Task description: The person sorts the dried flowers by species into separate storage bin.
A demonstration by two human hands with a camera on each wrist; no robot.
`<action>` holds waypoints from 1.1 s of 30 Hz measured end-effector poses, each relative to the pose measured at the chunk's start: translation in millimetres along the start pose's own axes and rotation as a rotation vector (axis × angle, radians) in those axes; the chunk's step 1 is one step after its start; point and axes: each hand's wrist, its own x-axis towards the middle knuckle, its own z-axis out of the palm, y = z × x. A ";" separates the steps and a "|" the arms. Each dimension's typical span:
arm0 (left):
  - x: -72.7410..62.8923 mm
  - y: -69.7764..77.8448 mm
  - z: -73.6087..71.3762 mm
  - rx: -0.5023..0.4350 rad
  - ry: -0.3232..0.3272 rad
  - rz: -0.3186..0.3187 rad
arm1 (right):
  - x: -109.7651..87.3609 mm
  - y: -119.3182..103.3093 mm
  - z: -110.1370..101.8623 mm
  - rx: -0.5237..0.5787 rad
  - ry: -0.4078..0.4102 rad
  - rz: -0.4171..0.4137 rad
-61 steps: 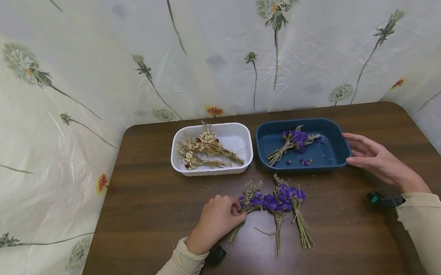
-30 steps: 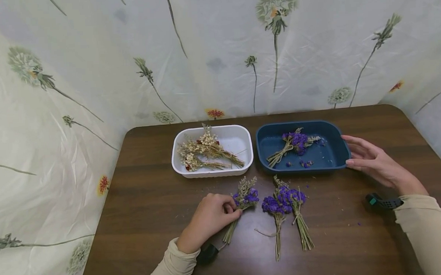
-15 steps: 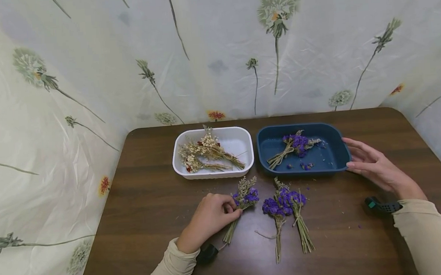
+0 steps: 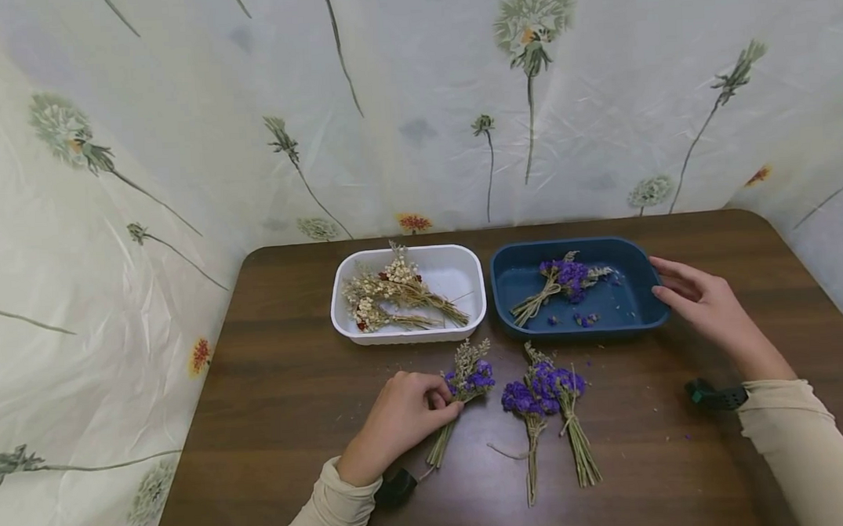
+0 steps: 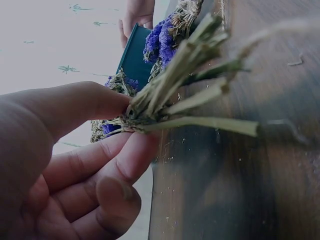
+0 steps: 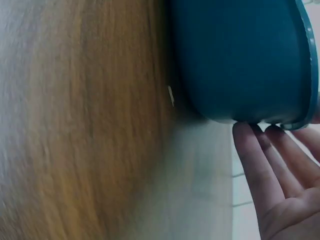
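Observation:
My left hand [image 4: 402, 421] pinches a small bunch of dried purple flowers [image 4: 473, 375] between thumb and fingertips, low over the table. In the left wrist view the stems [image 5: 172, 82] fan out past the fingertips. To its right, two more purple bunches lie on the table, a left one [image 4: 522, 400] with a loose end of twine and a right one [image 4: 570, 390] tied with twine; their heads touch. My right hand [image 4: 709, 313] touches the right end of a blue tray [image 4: 580, 331]. In the right wrist view its fairly straight fingertips rest against the tray's outer wall.
Inside the blue tray are a tied purple bunch [image 4: 570, 276] and loose blossoms [image 4: 586, 318]. A white tray [image 4: 410, 336] left of it holds cream dried bunches [image 4: 397, 284]. Small crumbs are scattered on the brown table [image 4: 272, 411]. A flower-patterned curtain [image 4: 414, 98] hangs behind.
My left hand has drawn its bunch leftward, apart from the other two purple bunches, then held still. My right hand has shifted slightly left at the blue tray's end.

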 end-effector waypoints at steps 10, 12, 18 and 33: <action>2.5 1.9 -5.2 -0.024 0.015 0.009 | -0.8 0.7 6.5 0.029 0.076 0.007; 5.0 3.6 -7.1 -0.030 0.026 0.024 | -0.5 0.7 7.2 0.026 0.081 0.010; 17.1 10.6 -14.7 -0.027 0.054 0.067 | 0.1 1.5 9.6 0.021 0.080 0.029; 72.9 37.6 -34.0 0.022 0.042 0.119 | -2.6 3.2 10.3 0.107 0.092 -0.021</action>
